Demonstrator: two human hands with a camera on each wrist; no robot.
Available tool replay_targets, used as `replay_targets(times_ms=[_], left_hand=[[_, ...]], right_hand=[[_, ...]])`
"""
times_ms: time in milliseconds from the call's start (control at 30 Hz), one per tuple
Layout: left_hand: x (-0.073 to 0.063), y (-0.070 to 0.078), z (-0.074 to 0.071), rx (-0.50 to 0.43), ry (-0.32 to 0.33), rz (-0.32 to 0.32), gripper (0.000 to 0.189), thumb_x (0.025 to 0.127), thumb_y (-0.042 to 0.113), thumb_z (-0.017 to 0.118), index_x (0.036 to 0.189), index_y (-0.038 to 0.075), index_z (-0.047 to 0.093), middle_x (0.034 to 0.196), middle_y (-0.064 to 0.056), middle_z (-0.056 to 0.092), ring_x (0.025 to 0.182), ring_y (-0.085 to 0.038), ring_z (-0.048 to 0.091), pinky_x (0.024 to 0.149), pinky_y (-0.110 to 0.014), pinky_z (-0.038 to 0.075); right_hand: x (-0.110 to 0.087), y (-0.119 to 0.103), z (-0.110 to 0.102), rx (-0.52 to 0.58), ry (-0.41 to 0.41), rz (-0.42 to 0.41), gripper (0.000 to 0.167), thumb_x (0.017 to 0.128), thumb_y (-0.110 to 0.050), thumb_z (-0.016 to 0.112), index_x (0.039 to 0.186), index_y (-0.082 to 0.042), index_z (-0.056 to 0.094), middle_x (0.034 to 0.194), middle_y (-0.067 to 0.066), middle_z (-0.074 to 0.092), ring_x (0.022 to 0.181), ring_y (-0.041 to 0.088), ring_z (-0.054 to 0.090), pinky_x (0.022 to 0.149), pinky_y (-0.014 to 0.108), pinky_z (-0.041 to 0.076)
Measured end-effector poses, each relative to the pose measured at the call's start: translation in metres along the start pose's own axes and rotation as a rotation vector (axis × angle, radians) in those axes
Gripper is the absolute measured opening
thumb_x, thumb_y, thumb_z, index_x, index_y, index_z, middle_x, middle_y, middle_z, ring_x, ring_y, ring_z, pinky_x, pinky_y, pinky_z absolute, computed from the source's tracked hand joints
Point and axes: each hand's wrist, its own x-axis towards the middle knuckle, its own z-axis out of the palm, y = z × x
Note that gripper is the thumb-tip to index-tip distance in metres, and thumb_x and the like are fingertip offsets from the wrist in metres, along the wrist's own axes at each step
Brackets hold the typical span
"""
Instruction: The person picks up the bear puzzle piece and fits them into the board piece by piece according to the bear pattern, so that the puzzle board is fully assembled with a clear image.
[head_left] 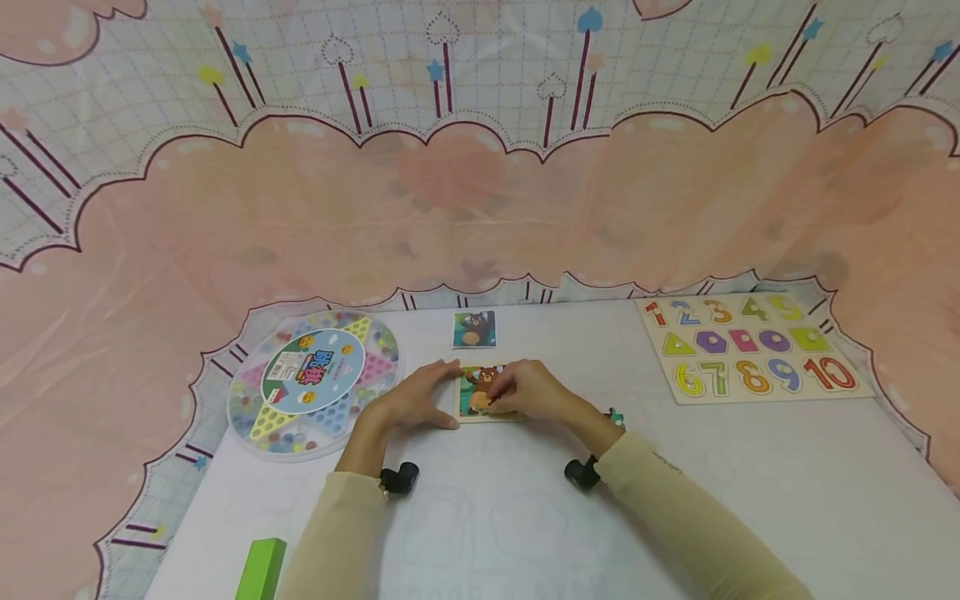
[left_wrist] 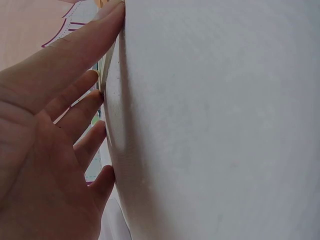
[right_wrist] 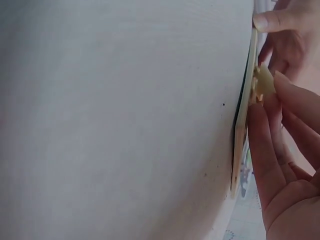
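A small square wooden bear puzzle (head_left: 467, 398) lies flat on the white table. My left hand (head_left: 411, 398) is at its left side, thumb by the near corner and fingertips by the far corner. In the left wrist view the fingers (left_wrist: 82, 117) are spread and nearly straight. Over the puzzle's right part, my right hand (head_left: 534, 392) pinches a small puzzle piece between thumb and fingers. That puzzle piece (right_wrist: 265, 82) shows a pale wooden face in the right wrist view, tilted up close against the board; its picture side is hidden.
Behind the puzzle lies a bear picture card (head_left: 474, 330). A round Chinese checkers set (head_left: 247, 392) with marbles is on the left, a number and shape board (head_left: 675, 340) on the right. A small green piece (head_left: 617, 417) shows beside my right forearm; a green block (head_left: 261, 567) lies front left.
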Motion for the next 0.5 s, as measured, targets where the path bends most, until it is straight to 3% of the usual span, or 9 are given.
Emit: replay_targets(times_ms=[233,500], left_hand=[[0.0015,-0.001,0.0,0.008,-0.001,0.011,0.087,0.077,0.021,0.088,0.153,0.012,0.045,0.17,-0.011,0.028,0.16,-0.041,0.017,0.13,-0.062,0.014],[0.0014,-0.0023,0.0002,0.012,-0.002,0.016,0.088,0.078,0.02,0.088,0.153,0.011,0.045,0.17,-0.011,0.03,0.16,-0.041,0.017,0.13,-0.061,0.014]], right_hand=[[0.0029,-0.0028,0.0012,-0.047,-0.003,0.014,0.015,0.082,-0.018,0.085,0.094,-0.01,0.082,0.098,0.003,0.078,0.09,0.01,0.062,0.08,0.023,0.052],[0.0041,-0.0084,0.0018,-0.095,-0.023,0.042,0.016,0.081,-0.018,0.086,0.093,-0.01,0.082,0.097,0.002,0.08,0.094,0.012,0.064,0.093,0.034,0.055]])
